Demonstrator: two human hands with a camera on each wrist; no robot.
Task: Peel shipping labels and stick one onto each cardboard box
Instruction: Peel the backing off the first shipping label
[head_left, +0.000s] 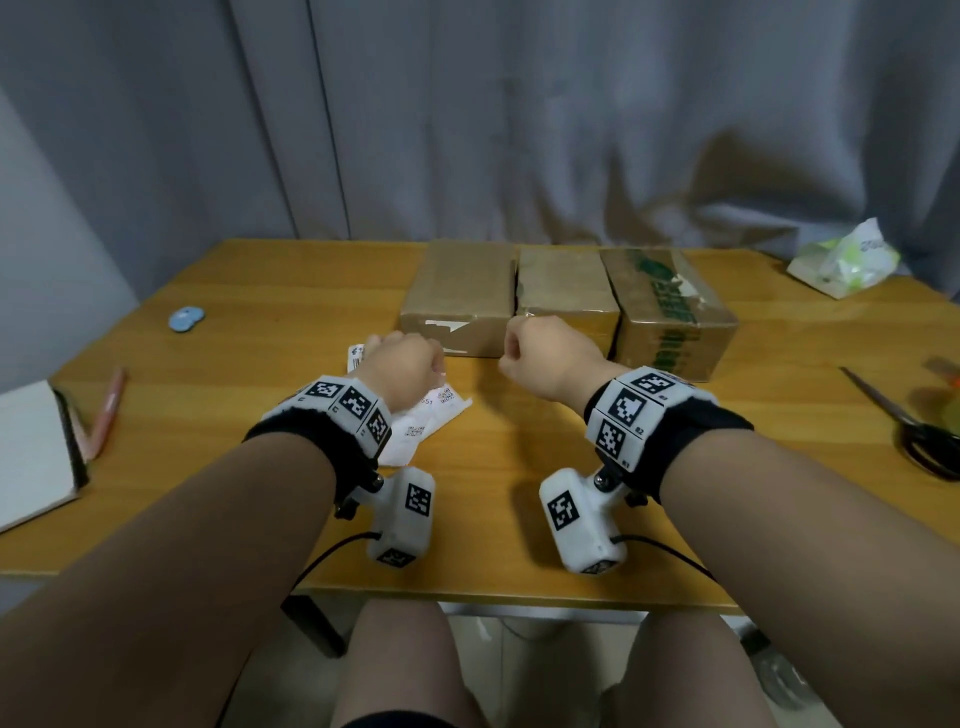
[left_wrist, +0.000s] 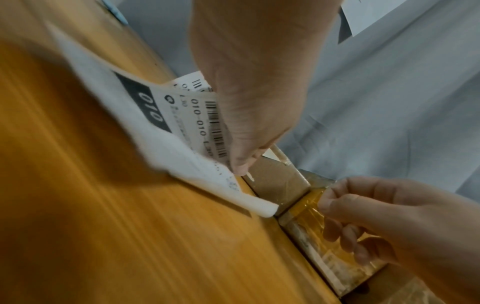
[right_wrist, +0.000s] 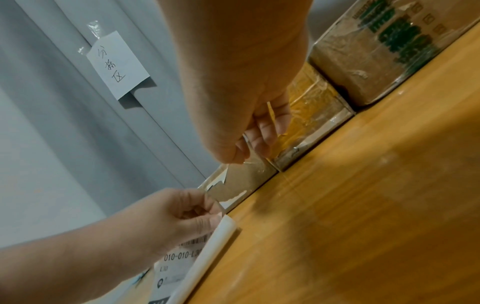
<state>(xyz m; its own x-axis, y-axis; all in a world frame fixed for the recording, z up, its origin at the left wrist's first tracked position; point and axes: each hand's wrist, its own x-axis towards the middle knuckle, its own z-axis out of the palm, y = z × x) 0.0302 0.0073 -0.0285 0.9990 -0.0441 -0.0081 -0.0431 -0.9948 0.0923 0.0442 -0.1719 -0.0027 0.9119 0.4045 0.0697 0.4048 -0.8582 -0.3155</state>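
Three cardboard boxes stand in a row at the back of the table: a plain left box (head_left: 460, 291), a middle box (head_left: 566, 286) with yellow tape on its front, and a right box (head_left: 670, 306) with green print. White shipping label sheets (head_left: 431, 421) lie in front of the left box. My left hand (head_left: 402, 364) pinches the top label sheet (left_wrist: 176, 127) by its barcode edge, which is lifted off the table. My right hand (head_left: 540, 353) hovers in front of the middle box with its fingers (right_wrist: 262, 131) curled. A thin pale sliver shows across them; I cannot tell what it is.
Black scissors (head_left: 914, 426) lie at the right edge of the wooden table (head_left: 260, 291), and a crumpled plastic bag (head_left: 847, 260) sits at the back right. Blue discs (head_left: 186, 318), a pink pen (head_left: 106, 410) and a white notebook (head_left: 31, 452) are on the left. A grey curtain hangs behind.
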